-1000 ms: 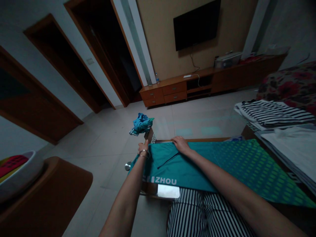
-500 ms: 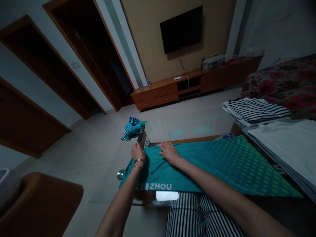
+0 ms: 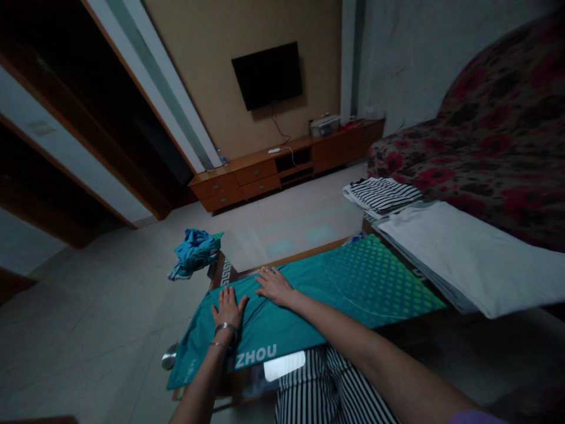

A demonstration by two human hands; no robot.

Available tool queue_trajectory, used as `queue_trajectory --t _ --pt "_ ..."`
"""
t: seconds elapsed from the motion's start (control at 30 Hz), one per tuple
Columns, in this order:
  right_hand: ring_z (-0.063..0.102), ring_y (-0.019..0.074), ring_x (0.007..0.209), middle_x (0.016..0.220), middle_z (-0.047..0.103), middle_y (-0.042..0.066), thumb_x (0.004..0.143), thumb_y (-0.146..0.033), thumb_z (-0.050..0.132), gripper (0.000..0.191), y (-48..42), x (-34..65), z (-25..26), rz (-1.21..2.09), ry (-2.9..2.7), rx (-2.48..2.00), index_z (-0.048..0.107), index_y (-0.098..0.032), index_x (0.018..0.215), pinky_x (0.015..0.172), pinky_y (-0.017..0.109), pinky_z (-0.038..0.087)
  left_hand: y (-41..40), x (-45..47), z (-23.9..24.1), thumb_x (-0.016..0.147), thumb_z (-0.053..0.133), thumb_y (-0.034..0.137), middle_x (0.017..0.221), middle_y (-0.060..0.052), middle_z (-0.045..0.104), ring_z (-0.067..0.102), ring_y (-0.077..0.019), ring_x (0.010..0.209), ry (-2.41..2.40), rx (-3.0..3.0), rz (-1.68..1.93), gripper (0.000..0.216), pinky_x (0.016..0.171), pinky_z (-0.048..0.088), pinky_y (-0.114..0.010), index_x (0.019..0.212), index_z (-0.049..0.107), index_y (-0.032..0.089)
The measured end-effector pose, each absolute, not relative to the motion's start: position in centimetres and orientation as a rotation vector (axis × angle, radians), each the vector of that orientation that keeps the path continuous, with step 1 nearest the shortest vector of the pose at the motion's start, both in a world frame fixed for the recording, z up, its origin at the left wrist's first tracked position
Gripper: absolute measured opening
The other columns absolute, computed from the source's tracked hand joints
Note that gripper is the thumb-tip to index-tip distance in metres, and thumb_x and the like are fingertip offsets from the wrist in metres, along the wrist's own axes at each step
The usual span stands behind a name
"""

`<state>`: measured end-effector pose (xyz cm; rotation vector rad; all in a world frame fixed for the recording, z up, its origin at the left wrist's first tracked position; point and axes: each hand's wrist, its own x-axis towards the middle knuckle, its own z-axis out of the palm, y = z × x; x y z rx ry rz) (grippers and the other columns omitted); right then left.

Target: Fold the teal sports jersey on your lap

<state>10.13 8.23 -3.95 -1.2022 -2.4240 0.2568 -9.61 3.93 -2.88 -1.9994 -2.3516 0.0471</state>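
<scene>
Left hand now flat on teal garment

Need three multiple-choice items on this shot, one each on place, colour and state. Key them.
1. Where is the crumpled blue cloth?
A. On the sofa
B. Beyond the left hand, off the teal garment
C. On the wooden cabinet

2. What colour is the lettering ZHOU?
A. White
B. Red
C. Black

3. How do the hands lie?
A. Both lifted clear of the garment
B. Left clutching the blue cloth
C. Both spread flat on the garment

Key:
1. B: the cloth sits apart from the garment, past the left hand.
2. A: pale letters show against the teal.
3. C: the left hand and right hand lie open, palms down.
</scene>
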Motion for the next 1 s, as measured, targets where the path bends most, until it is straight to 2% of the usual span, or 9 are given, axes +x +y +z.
queue_trajectory --t 0.17,0.33,0.57,0.67,0.77,0.87,1.0 --pt "0.028 0.0240 0.138 0.148 0.037 0.010 0.093 -0.052 0.040 0.055 8.7 14.7 -3.6 0.193 -2.365 -1.334 0.044 -0.019 0.137 0.112 0.044 0.022 5.0 -10.3 -3.6 0.092 0.024 0.054 0.156 -0.011 0.015 0.013 -0.0262 0.144 -2.351 -1.977 0.028 0.070 0.111 0.019 -0.057 0.147 0.026 0.012" --pt "0.033 0.0218 0.135 0.144 0.043 0.011 0.094 -0.048 0.041 0.048 8.4 24.4 -3.0 0.154 -2.283 -1.584 0.049 -0.020 0.133 0.110 0.042 0.025 5.3 -10.4 -3.7 0.091 0.021 0.055 0.156 -0.010 0.014 0.012 -0.0252 0.144 -2.359 -1.983 0.020 0.071 0.112 0.019 -0.056 0.148 0.025 0.012" --pt "0.040 0.0259 0.131 0.139 0.047 0.017 0.094 -0.037 0.044 0.042 7.4 38.3 -1.5 0.043 -2.057 -1.876 0.053 -0.013 0.128 0.107 0.045 0.029 5.5 -11.0 -3.3 0.091 0.021 0.053 0.157 -0.009 0.014 0.013 -0.0256 0.144 -2.374 -2.003 0.016 0.071 0.112 0.019 -0.055 0.148 0.024 0.012" --pt "0.035 0.0272 0.134 0.142 0.043 0.018 0.094 -0.036 0.043 0.046 4.6 40.7 -1.4 -0.012 -1.963 -1.923 0.049 -0.012 0.134 0.108 0.047 0.027 5.0 -10.9 -2.7 0.093 0.019 0.049 0.156 -0.010 0.015 0.015 -0.0263 0.143 -2.379 -2.025 -0.007 0.067 0.110 0.022 -0.055 0.148 0.023 0.012" --pt "0.030 0.0272 0.138 0.145 0.040 0.014 0.094 -0.038 0.044 0.049 1.1 41.5 -2.8 -0.056 -1.988 -1.852 0.047 -0.016 0.137 0.110 0.047 0.025 3.5 -9.8 -2.1 0.094 0.020 0.044 0.156 -0.009 0.015 0.013 -0.0248 0.144 -2.219 -2.054 -0.078 0.063 0.110 0.022 -0.055 0.149 0.022 0.013" --pt "0.030 0.0274 0.137 0.144 0.042 0.011 0.093 -0.040 0.045 0.048 -1.4 42.3 -5.0 -0.070 -2.012 -1.845 0.050 -0.018 0.135 0.110 0.046 0.026 1.6 -8.4 -2.0 0.094 0.025 0.042 0.156 -0.006 0.015 0.011 -0.0234 0.144 -2.057 -2.152 -0.011 0.059 0.111 0.020 -0.054 0.148 0.025 0.017" --pt "0.035 0.0283 0.135 0.143 0.044 0.012 0.094 -0.039 0.043 0.045 -2.0 43.9 -6.4 -0.074 -1.987 -1.948 0.054 -0.017 0.131 0.107 0.045 0.029 0.5 -8.0 -2.8 0.094 0.030 0.044 0.156 -0.003 0.017 0.014 -0.0238 0.144 -2.077 -2.221 0.138 0.057 0.112 0.019 -0.052 0.147 0.028 0.023"
